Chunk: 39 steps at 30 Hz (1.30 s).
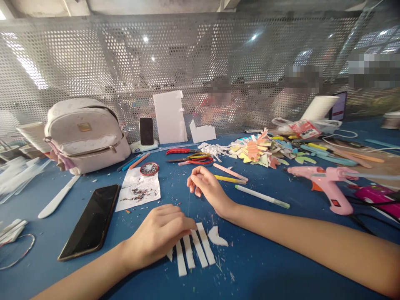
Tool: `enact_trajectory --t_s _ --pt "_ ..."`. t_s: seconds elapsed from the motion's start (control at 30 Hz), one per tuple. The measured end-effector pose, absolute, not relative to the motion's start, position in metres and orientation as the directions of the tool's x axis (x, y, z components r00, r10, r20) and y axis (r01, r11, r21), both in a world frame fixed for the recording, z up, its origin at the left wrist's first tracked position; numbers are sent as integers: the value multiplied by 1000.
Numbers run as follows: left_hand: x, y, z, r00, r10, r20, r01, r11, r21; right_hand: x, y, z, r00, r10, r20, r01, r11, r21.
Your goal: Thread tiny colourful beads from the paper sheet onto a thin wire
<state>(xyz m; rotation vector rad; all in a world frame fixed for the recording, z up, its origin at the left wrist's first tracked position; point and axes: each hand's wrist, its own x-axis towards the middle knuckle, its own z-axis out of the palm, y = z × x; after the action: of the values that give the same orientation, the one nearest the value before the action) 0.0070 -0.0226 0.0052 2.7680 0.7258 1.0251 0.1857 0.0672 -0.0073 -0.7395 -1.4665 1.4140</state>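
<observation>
My left hand [165, 231] rests palm down over the upper ends of several narrow white strips [200, 250] laid side by side on the blue table. Its fingers lie across the strips, and the tips are partly hidden. To the right of the strips sits an irregular white scrap [218, 236]. Farther back, my right hand [208, 187] is turned on its side with loosely bent fingers slightly apart, and nothing shows in it. Near that hand lie a pink marker [230, 171], a yellow marker [231, 179] and a white marker with green ends [261, 196].
A dark phone [90, 221], a white plastic knife [59, 196] and a pale backpack [84, 133] are at left. Red-handled scissors [200, 160] lie behind my hands. Coloured cut scraps [254, 150] form a pile at the back. A pink glue gun [328, 181] with cables lies at right.
</observation>
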Motion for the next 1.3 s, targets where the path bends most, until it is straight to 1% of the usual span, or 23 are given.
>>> enact_trajectory --t_s 0.13,0.37,0.77,0.93,1.1,1.2,1.3 --pt "7 -23 4 646 506 571 425 -860 282 186 68 -7 -385 902 195 -217 116 -969" --pt "6 -24 3 668 497 554 410 -867 283 186 65 -5 -379 898 226 -217 151 -965" --pt "5 -22 2 641 538 548 422 -843 334 187 69 -4 -354 922 158 -242 73 -968" --pt "4 -23 2 627 564 538 441 -826 352 186 68 -1 -374 918 134 -245 41 -969" --pt "4 -23 2 601 588 541 440 -809 390 186 68 -1 -407 899 159 -276 45 -960" --pt "5 -23 0 573 602 557 450 -798 400 186 68 0 -436 878 197 -267 83 -960" --pt "5 -24 0 520 660 543 493 -750 441 186 67 1 -466 852 238 -239 137 -961"
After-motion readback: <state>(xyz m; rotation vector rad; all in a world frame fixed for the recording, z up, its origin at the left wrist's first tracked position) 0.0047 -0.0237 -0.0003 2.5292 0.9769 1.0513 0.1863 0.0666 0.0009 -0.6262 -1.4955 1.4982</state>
